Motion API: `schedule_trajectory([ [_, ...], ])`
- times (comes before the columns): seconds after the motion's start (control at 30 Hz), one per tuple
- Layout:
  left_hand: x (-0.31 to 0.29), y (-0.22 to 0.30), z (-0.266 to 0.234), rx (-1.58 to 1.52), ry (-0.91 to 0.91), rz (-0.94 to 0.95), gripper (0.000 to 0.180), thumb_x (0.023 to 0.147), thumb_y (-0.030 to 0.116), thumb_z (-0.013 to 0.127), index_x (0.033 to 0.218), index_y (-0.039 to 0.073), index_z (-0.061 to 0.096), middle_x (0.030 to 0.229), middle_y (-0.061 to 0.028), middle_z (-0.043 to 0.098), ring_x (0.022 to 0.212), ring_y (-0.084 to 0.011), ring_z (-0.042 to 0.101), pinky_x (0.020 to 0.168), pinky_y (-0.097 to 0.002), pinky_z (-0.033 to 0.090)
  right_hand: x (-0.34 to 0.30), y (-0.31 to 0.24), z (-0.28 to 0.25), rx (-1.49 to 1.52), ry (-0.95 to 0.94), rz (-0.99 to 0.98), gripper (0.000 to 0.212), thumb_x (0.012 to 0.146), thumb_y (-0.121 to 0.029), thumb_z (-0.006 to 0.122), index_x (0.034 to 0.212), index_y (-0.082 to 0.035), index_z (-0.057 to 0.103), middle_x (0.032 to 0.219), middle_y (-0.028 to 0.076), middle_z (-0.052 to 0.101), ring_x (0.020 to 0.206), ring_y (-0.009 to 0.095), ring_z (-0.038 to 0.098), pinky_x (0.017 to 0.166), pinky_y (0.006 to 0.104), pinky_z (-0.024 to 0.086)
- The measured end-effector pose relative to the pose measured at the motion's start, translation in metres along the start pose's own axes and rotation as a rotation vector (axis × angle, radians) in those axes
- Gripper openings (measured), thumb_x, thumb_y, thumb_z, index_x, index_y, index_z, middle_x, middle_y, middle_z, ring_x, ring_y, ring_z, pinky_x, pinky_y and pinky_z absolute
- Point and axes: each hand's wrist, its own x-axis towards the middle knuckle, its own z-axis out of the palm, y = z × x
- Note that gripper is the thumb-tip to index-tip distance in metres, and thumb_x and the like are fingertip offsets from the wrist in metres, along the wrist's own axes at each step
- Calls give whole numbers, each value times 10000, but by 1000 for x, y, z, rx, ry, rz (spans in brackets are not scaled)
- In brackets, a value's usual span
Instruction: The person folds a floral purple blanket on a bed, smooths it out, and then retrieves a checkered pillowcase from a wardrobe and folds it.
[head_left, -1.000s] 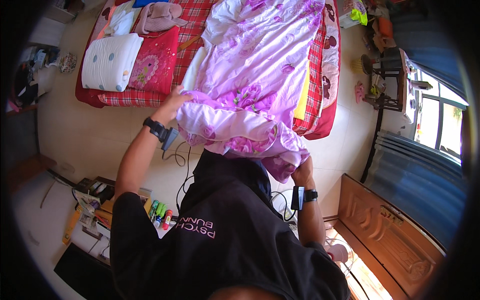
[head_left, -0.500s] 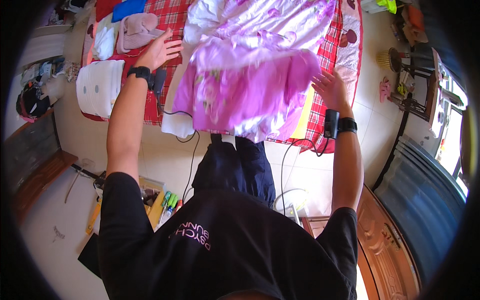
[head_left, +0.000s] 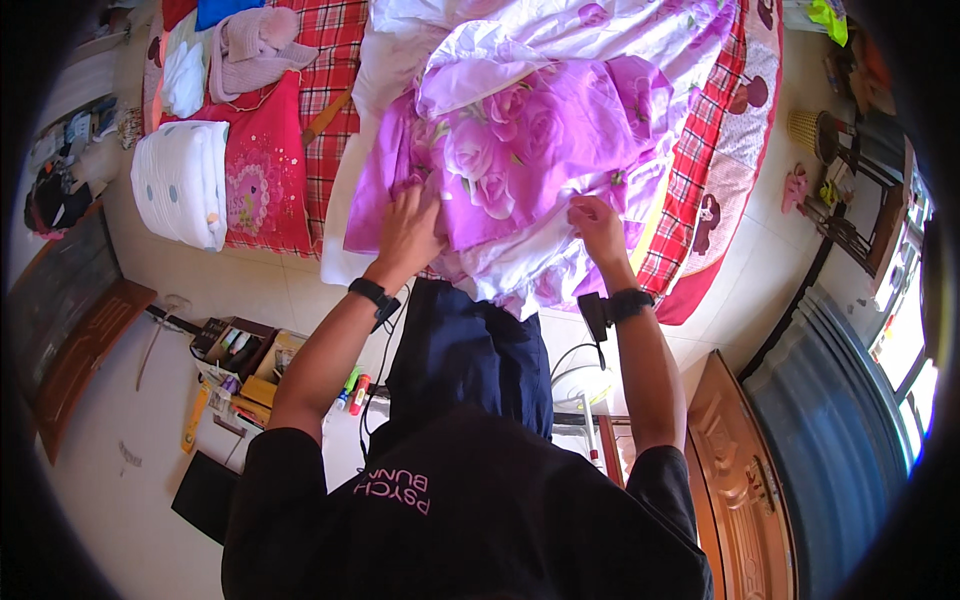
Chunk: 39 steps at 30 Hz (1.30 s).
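Note:
A purple cloth printed with large roses (head_left: pixel 500 150), like bedding, lies bunched at the near edge of the bed, its pale white-and-lilac side turned out in places. My left hand (head_left: pixel 408 232) is at its near left edge, fingers bent and closed on the fabric. Over the folds at the near right is my right hand (head_left: pixel 602 232), its fingers curled and fingertips together against the cloth; whatever is between them is hidden. Beneath and beyond spreads a paler floral sheet (head_left: pixel 670 35).
A red plaid bed cover (head_left: pixel 335 55) lies underneath. Left on the bed are a folded white quilt (head_left: pixel 180 185), a red printed cloth (head_left: pixel 265 180) and a pink knitted hat (head_left: pixel 255 55). A toolbox (head_left: pixel 235 345) stands lower left, a wooden door (head_left: pixel 735 470) lower right.
Both hands, open and spread wide before, have come inward and nearer to me, onto the cloth, with fingers closing. The purple cloth, blurred and billowing earlier, has settled in folds.

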Motion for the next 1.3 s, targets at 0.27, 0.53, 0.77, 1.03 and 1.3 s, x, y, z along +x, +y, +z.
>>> schedule_trajectory([
  [0.27,48,-9,-8,-148,-415,-491,530,798,295,624,1167,-62,495,862,-259,641,816,-411,623,763,-472,492,6,0,-7,-202,477,152,738,728,-278,780,1206,137,400,977,122,577,880,267,576,825,361,493],
  [0.53,-1,-20,26,-869,-954,-812,245,817,193,552,725,-26,611,617,-135,623,474,-201,602,413,-305,473,-19,-27,31,483,-419,635,187,908,-155,528,1027,-28,598,838,85,649,804,244,657,658,336,560],
  [0.77,74,-64,-44,-1519,-567,-708,205,884,215,530,762,71,610,584,-9,555,493,-112,528,451,-233,403,111,-108,0,1360,-482,196,325,980,-243,371,1059,21,544,955,148,648,857,244,627,810,380,502],
  [1.03,132,-32,-50,-927,11,-328,279,823,182,680,1046,31,607,922,-47,640,855,-105,588,766,-241,464,130,-158,6,832,-161,171,377,960,-338,442,955,7,594,848,131,648,778,212,618,706,339,500],
  [1.3,43,46,-16,-459,106,-108,456,734,226,730,1062,-24,538,1077,-198,530,1061,-346,495,911,-404,400,23,-71,22,-86,-543,435,491,823,-451,643,1038,-10,658,920,136,667,810,200,637,667,311,516],
])
